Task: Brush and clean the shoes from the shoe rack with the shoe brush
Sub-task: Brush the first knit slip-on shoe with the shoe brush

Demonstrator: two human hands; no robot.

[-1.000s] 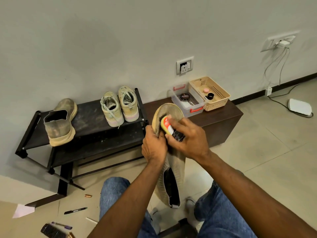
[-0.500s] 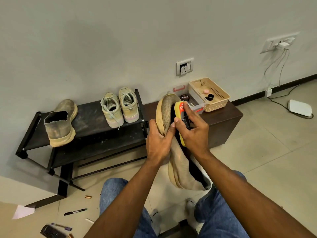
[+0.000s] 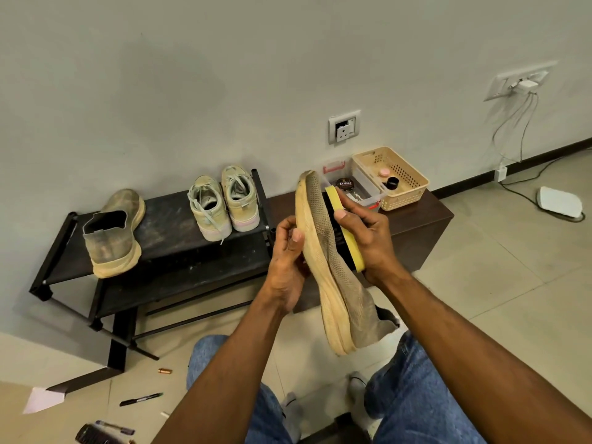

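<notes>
I hold a dusty tan knit shoe (image 3: 333,261) up in front of me, toe up and sole edge toward the left. My left hand (image 3: 286,261) grips its sole side near the middle. My right hand (image 3: 368,238) grips a yellow-backed shoe brush (image 3: 344,229) and presses its bristles against the shoe's mesh upper. The matching tan shoe (image 3: 112,235) lies on the black shoe rack (image 3: 166,251) at the left. A pair of pale green sneakers (image 3: 224,203) stands on the rack's top shelf at the right.
A dark brown low cabinet (image 3: 426,225) beside the rack carries a clear box with a polish tin (image 3: 344,184) and a beige basket (image 3: 407,184). Pens, a second brush (image 3: 93,435) and a paper scrap lie on the floor at bottom left. Cables run along the right wall.
The shoe has turned from sole-facing-me to side-on, with its heel swung to the right. The brush has shifted onto the mesh upper and my left hand has regripped the sole edge.
</notes>
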